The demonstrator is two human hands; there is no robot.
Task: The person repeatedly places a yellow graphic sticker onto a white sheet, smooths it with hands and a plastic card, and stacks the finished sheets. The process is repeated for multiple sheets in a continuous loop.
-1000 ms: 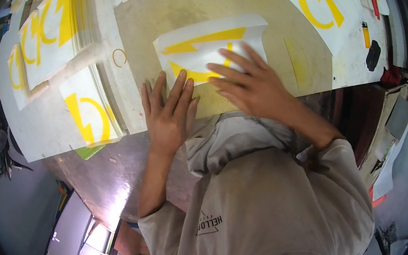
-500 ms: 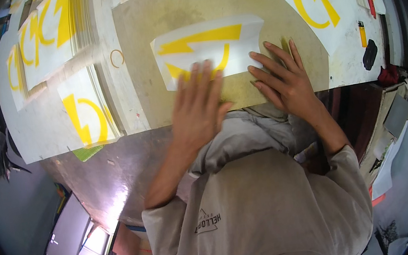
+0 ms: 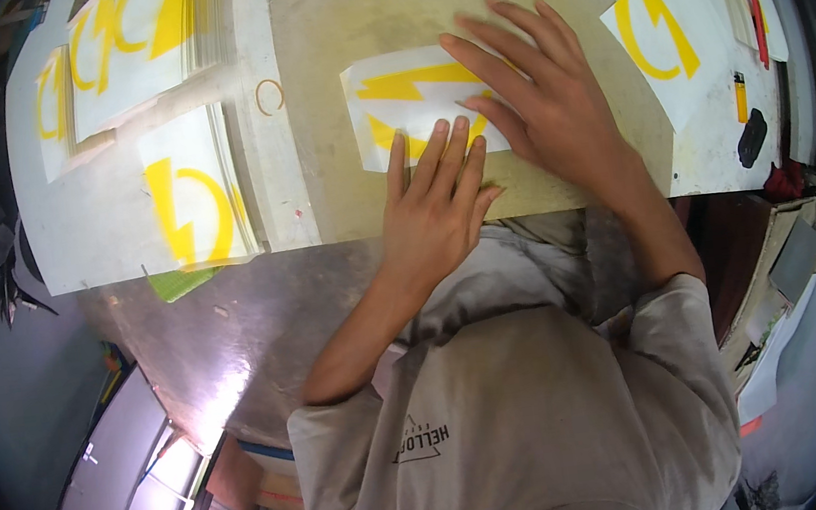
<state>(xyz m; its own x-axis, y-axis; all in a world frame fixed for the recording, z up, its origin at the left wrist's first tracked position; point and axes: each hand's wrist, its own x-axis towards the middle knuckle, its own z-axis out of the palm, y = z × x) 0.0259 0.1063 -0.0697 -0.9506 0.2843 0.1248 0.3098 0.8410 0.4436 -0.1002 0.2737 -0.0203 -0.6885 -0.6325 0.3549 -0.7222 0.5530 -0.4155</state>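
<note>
A white paper sheet [image 3: 390, 114] with a yellow lightning-bolt and curve design lies on a beige mat [image 3: 345, 187] in front of me. My left hand [image 3: 435, 186] rests flat on the sheet's near edge, its fingers a little apart and holding nothing. Over the sheet's right end my right hand [image 3: 546, 93] is spread wide, with its fingers reaching past the far edge onto or above the mat. It covers that end of the design. Whether every right fingertip touches down, I cannot tell.
Stacks of similar yellow-printed sheets [image 3: 188, 179] lie at the left, and more printed sheets [image 3: 650, 36] at the right. A yellow lighter [image 3: 740, 98], a black object [image 3: 752, 137] and a red pen [image 3: 760, 28] are near the right edge. A rubber band [image 3: 269, 96] lies left of the mat.
My right hand has moved up and left, over the sheet's right end. My left hand, blurred before, now rests sharp on the near edge. The sheet looks flatter, and the whole view has shifted slightly.
</note>
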